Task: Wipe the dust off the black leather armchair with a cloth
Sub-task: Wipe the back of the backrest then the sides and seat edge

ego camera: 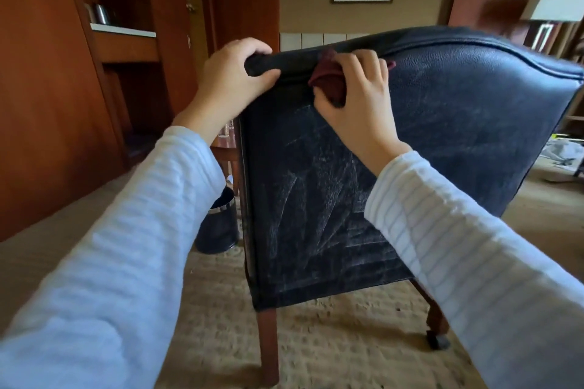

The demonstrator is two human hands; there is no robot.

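- The left hand (234,73) is curled round the top corner of the armchair (458,110), with the fingers over the rolled edge and the thumb under it.
- The right hand (357,95) is closed round a dark red cloth (328,82), which is bunched into a ball and pressed on the leather just under the top edge.
- The armchair is seen from behind, standing on a carpet (331,341), so it is the back panel that is being cleaned.
- The wiping step is judged to be in hand, and not far along (the cloth is right at the top of the panel).
- Pale dusty streaks (316,199) are seen over most of the panel below the cloth, so a lot of wiping is thought to be left.
- For the next move, the cloth would need to be pushed down or across the panel with a firm press, in long strokes that overlap.
- The chair should be held steady by the left hand while this is done, since a small wheel (437,341) can be seen under one leg and the chair might roll.
- A dark bin (218,224) is standing on the floor beside the chair, and a lamp (556,0) is seen far off behind it.
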